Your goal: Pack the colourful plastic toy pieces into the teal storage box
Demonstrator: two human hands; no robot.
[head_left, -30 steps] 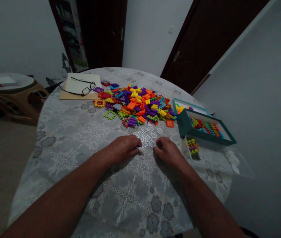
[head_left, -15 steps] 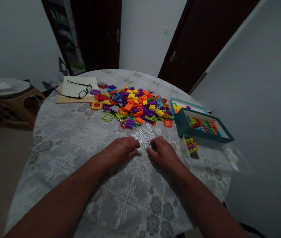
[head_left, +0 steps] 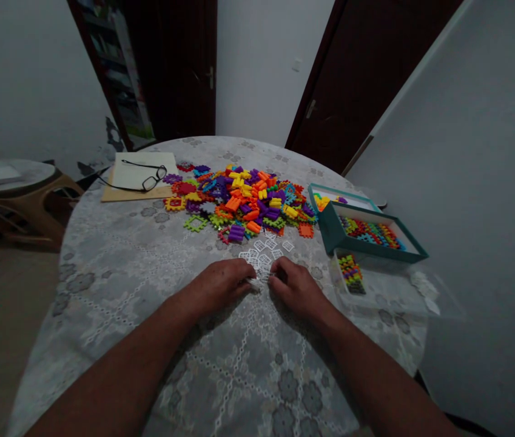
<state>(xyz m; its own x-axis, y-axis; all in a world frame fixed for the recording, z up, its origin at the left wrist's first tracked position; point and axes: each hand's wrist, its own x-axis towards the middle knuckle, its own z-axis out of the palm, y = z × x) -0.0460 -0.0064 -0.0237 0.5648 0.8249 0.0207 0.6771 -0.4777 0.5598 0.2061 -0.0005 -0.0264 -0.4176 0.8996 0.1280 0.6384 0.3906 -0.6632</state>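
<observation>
Several small white lattice pieces [head_left: 264, 260] lie in a loose heap on the patterned tablecloth, between my two hands. My left hand [head_left: 221, 284] is closed, thumb against fingers, on a few white lattice pieces whose edges stick out at its fingertips. On the other side, my right hand [head_left: 299, 286] has curled fingers pinched at the right edge of the heap, apparently on one white lattice piece; its fingertips partly hide it. Just beyond the heap spreads a big pile of colourful plastic building pieces [head_left: 248, 200], with flat notched squares and ribbed connectors.
Right of the pile, a green box [head_left: 378, 243] holds rows of coloured pieces, with its lid [head_left: 348, 197] behind. A clear plastic tray [head_left: 389, 291] stands nearer, with coloured and white pieces. Black glasses [head_left: 150, 183] rest on paper and a board at the far left.
The view has tilted up slightly, so the table sits a little lower. Both hands stay at the white heap with small finger movements; the right fingertips have come against its pieces.
</observation>
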